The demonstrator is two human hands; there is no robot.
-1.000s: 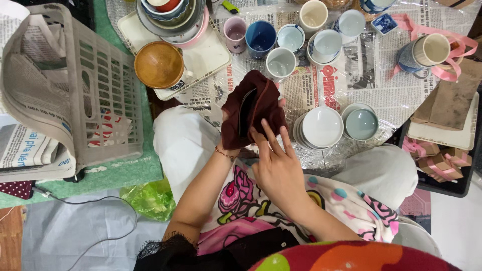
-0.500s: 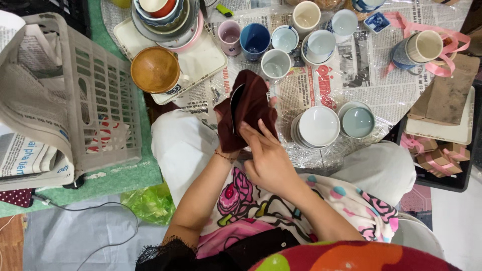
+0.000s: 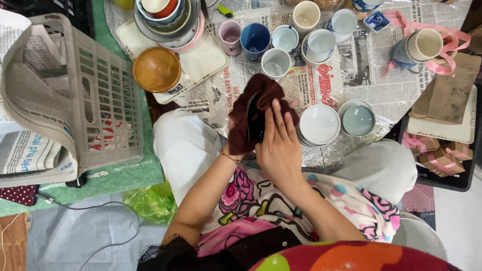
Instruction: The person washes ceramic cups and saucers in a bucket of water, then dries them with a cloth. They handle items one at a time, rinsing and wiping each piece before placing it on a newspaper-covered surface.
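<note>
My left hand (image 3: 235,131) is wrapped in a dark maroon cloth (image 3: 251,103) and grips a dark dish (image 3: 255,120) held on edge over my lap. My right hand (image 3: 279,142) presses flat against the dish's near face, fingers spread upward. Most of the left hand is hidden under the cloth. Just right of my hands sits a stack of white bowls (image 3: 318,124) and a pale green bowl (image 3: 358,119).
Newspaper covers the low table (image 3: 346,75), holding several cups (image 3: 276,61), a blue cup (image 3: 254,40), a brown bowl (image 3: 157,69) on a white tray (image 3: 205,57), and stacked dishes (image 3: 165,15). A grey plastic basket (image 3: 75,95) with newspaper stands left. Boxes (image 3: 447,108) lie right.
My right hand has slid up over the dish's face, and the cloth with the dish has turned slightly toward me.
</note>
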